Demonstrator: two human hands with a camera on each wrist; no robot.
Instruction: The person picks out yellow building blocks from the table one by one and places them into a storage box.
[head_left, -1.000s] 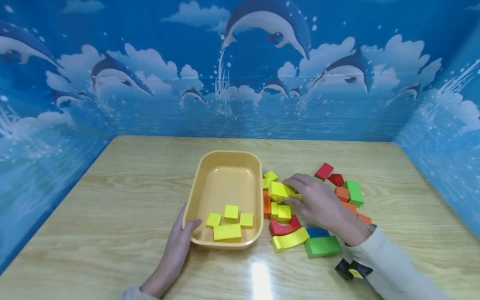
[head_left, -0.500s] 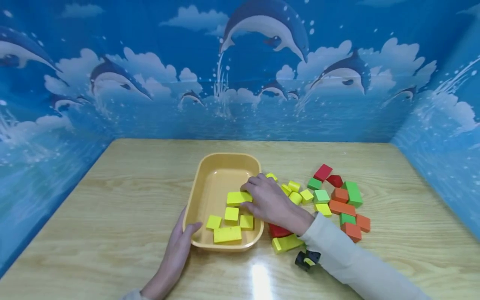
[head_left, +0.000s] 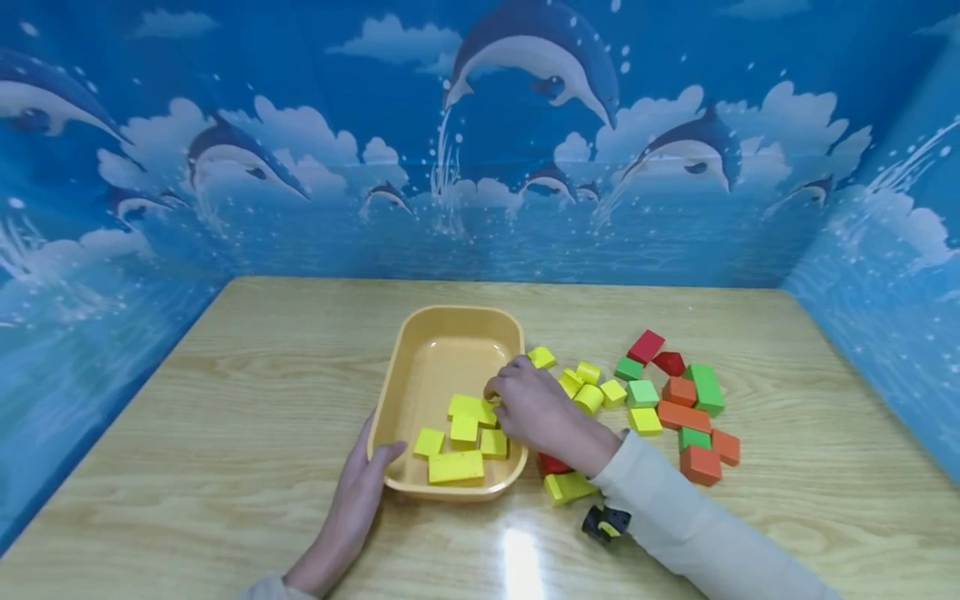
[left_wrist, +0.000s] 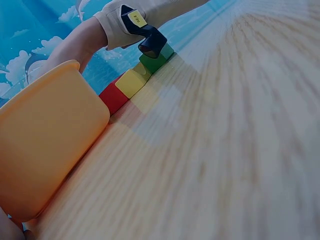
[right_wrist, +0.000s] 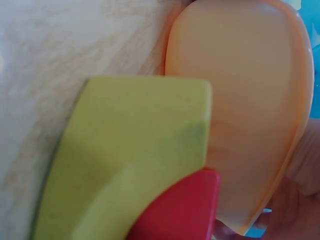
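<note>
My left hand grips the left side of the tan plastic tray, thumb over its rim. My right hand reaches across the tray's right wall, pinching a yellow block low over the tray floor; the fingers partly hide it. Beside it in the tray lie a long yellow block and several smaller yellow blocks. Under the right forearm, outside the tray, are a curved yellow block and a red block, close up in the right wrist view.
Yellow cylinders, orange blocks, green blocks and red blocks lie loose right of the tray. A black wrist device hangs under the right sleeve. Dolphin-printed blue walls surround the wooden table.
My right hand has carried yellow from the pile on the right leftward into the tray, then lowered it beside the other yellow blocks. The left hand and tray have stayed in place.
</note>
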